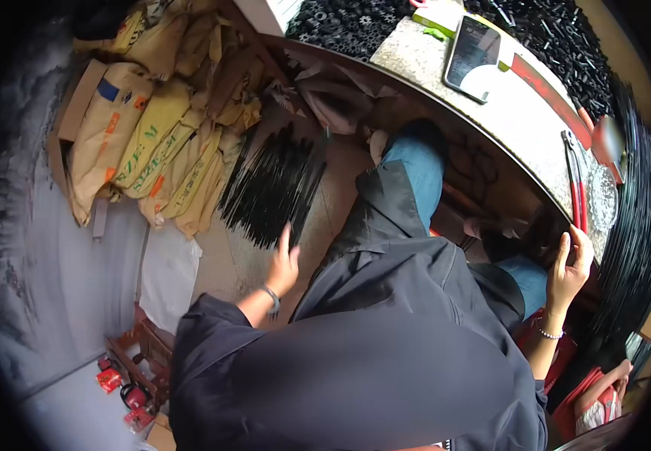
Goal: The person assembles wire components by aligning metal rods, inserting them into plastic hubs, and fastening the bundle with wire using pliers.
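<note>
My left hand hangs in the air beside a bundle of long thin black strips, index finger stretched out and nothing visible in it. Whether it touches the strips I cannot tell. On its wrist is a dark band. At the worktable's edge, my right hand has thumb and fingers apart, with fingertips at the handle ends of red-handled pliers. The pliers lie on the pale tabletop; I cannot tell if the fingers touch them. A bead bracelet circles the right wrist.
A phone lies on the tabletop, with small black parts heaped behind. More long black strips hang at the right. Printed sacks are stacked at left. Another person's arm shows at lower right.
</note>
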